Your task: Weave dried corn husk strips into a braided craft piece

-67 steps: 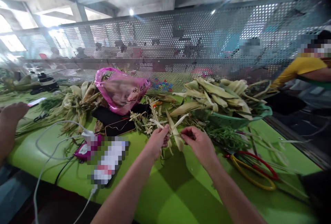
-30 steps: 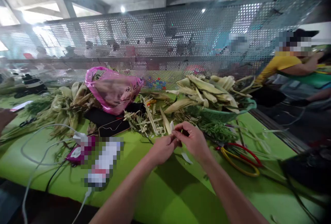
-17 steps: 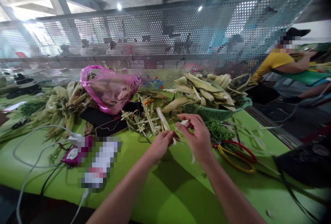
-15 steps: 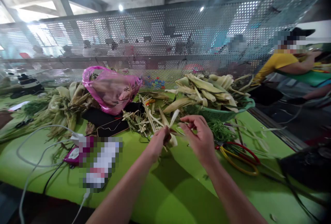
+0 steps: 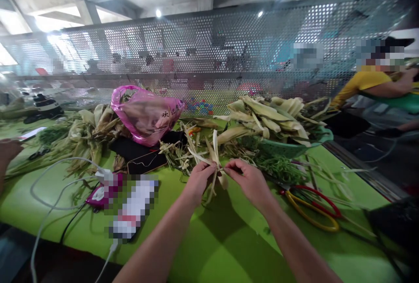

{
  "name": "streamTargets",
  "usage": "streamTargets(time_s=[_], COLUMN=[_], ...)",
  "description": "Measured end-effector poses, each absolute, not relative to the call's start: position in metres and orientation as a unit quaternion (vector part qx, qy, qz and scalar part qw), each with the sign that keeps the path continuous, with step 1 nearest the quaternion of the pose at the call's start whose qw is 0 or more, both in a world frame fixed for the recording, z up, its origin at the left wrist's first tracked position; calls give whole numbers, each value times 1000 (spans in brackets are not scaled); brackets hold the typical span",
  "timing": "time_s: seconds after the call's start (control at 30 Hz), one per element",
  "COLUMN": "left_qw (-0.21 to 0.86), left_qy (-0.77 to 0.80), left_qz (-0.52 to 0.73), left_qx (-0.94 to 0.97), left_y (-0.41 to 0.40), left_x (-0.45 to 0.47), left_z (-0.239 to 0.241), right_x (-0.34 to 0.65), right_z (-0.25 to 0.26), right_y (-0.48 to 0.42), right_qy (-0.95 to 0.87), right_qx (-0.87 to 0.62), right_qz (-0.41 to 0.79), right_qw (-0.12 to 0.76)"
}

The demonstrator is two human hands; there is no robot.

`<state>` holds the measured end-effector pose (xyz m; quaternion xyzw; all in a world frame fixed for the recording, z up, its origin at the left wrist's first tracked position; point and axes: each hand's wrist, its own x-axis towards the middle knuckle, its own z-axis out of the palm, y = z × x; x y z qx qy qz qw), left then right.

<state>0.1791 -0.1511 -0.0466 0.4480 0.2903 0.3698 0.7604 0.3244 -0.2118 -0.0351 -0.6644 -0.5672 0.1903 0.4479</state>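
Where husks [image 5: 93, 128] lie, grn tbl [image 5: 216, 252], mesh scrn [image 5: 196, 52]

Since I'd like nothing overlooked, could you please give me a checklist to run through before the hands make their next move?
1. Left hand has a grip on the pale husk strips: ok.
2. Right hand has a secure grip, fingertips beside those strips: cannot tell.
3. Scissors apart from both hands: ok.
4. White charging cable clear of both hands: ok.
5. Area beyond the left hand free of loose husk scraps: not ok.
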Motion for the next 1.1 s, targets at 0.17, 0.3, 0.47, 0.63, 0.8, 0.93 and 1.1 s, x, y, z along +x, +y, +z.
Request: streamTargets(time_s=[0.17, 0.3, 0.47, 0.63, 0.8, 0.93, 1.1], left_qw=[759, 730, 700, 710, 716, 721, 714], left_qy=[264, 279, 247, 222, 224, 247, 286], left_qz=[377, 344, 327, 306, 299, 335, 385], left_qx=[461, 520, 585, 594, 590, 554, 510], left_y=[-148, -147, -149, -151, -153, -150, -145], left_x=[180, 176, 177, 179, 179, 178, 177], left_z=[-50, -46, -45, -47, -45, -44, -45], right_x=[328, 324, 317, 320, 316, 309, 310], right_z=[-37, -31, -28, -35, -34, -26, -31], right_y=[-208, -209, -212, -210, -210, -213, -213], right_qy=[-540, -542, -509, -474, -451, -485, -503], right_qx=[-668, -637, -606, -609, -614, -595, -596], right_qz=[197, 243, 287, 267, 262, 288, 315], right_qw=[472, 492, 539, 577, 593, 572, 540])
